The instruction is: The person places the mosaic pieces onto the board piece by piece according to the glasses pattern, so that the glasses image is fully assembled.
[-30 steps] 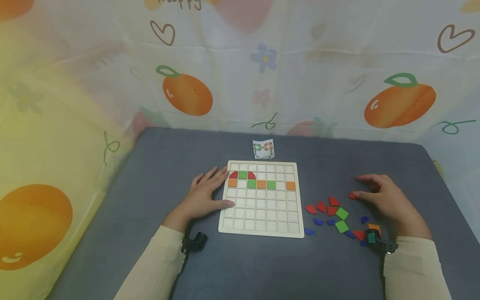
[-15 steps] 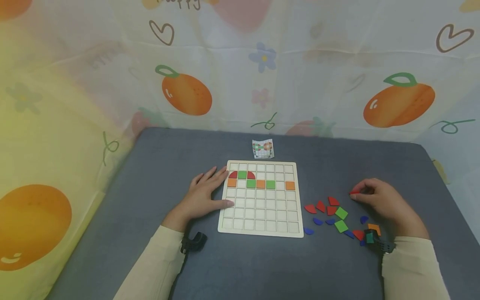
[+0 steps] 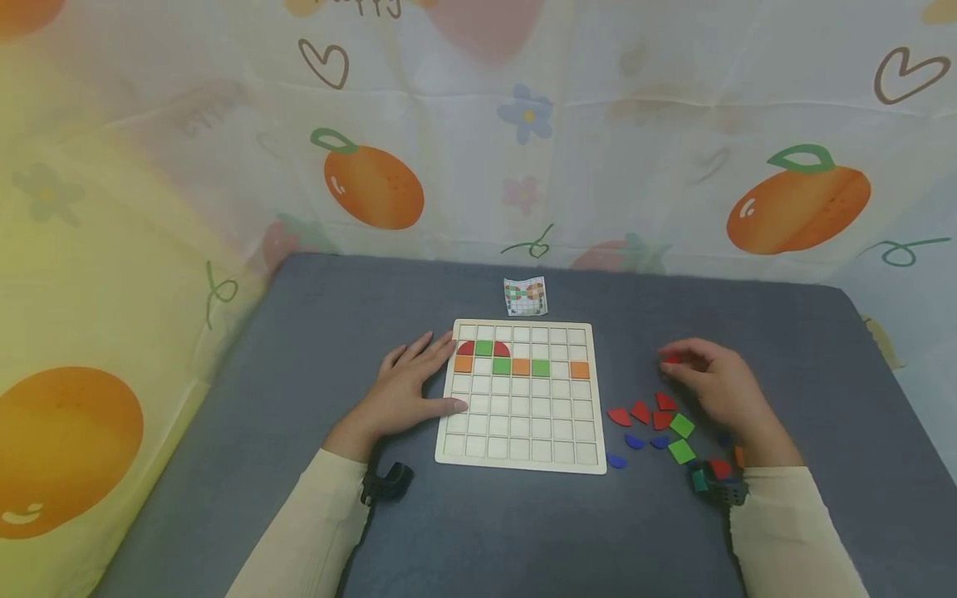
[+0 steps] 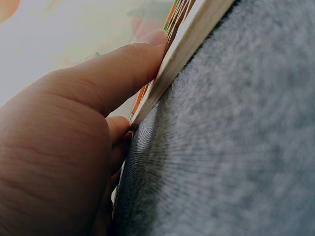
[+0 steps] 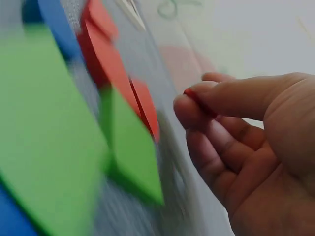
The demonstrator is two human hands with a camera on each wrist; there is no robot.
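A wooden grid board (image 3: pixel 521 428) lies on the table, with red, green and orange pieces set in two of its upper rows. My left hand (image 3: pixel 407 386) rests along its left edge, fingers spread and fairly straight. In the left wrist view the thumb (image 4: pixel 123 66) lies over the board's rim (image 4: pixel 184 54). Right of the board and above the loose pieces, my right hand (image 3: pixel 714 378) pinches a small red piece (image 5: pixel 199 102) between thumb and fingertip. Most of that piece is hidden by the fingers.
Loose red pieces (image 3: pixel 640 412), green squares (image 3: pixel 681 452) and blue pieces (image 3: pixel 634 442) lie right of the board. An orange piece (image 3: pixel 739 457) is partly covered by the right wrist. Behind the board lies a small pattern card (image 3: pixel 526 296). A printed cloth (image 3: pixel 568 183) hangs behind the table.
My right hand has closed on the red piece, picked it up and moved left with it toward the board. My left hand and the board have stayed in place.
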